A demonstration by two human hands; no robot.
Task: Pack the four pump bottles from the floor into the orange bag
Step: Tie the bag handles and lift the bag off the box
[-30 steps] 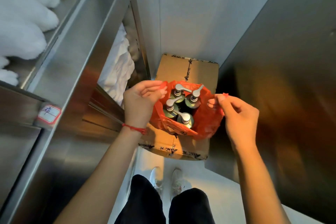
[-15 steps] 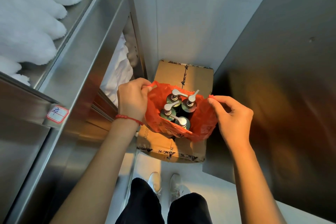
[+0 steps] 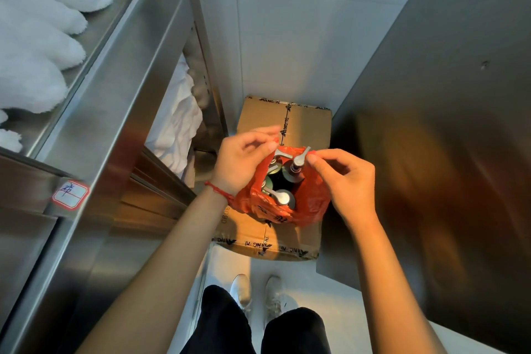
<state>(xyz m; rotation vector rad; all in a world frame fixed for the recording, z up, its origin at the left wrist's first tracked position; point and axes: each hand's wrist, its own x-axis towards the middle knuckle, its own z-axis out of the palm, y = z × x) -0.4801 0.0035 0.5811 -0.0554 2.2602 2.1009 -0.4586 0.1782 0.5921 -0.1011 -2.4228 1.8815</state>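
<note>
Standing over my own white shoes (image 3: 258,292) and dark trousers (image 3: 258,327), I look down at pale floor (image 3: 359,310). Both bare forearms reach forward from the bottom of the view. A red string (image 3: 219,191) circles my left wrist.

My left hand (image 3: 242,162) has its grip pinching the left edge of the bag (image 3: 313,204) at its mouth, thumb and forefinger pressed together on the thin orange plastic, the other fingers curled above. My right hand (image 3: 344,181) has its grip pinching the right edge of the mouth the same way, thumb and forefinger pressed on a small fold of plastic just beside a pump head. The two hands are near each other, drawing the mouth narrow.

The bottles (image 3: 286,197) stand upright inside the bag, packed close together, dark green bodies with silver pump heads poking up through the opening. I can pick out three pump heads clearly; my left hand hides part of the opening, so I cannot tell the full count.

The bag sits on a closed cardboard box (image 3: 304,126) sealed with printed tape, which rests on the floor against a white tiled wall (image 3: 287,37). To my left runs a steel rack (image 3: 120,89) with a red-edged label (image 3: 69,195), white towels (image 3: 43,46) on top and white linen (image 3: 175,123) lower down. To my right stands a steel panel (image 3: 445,123).
</note>
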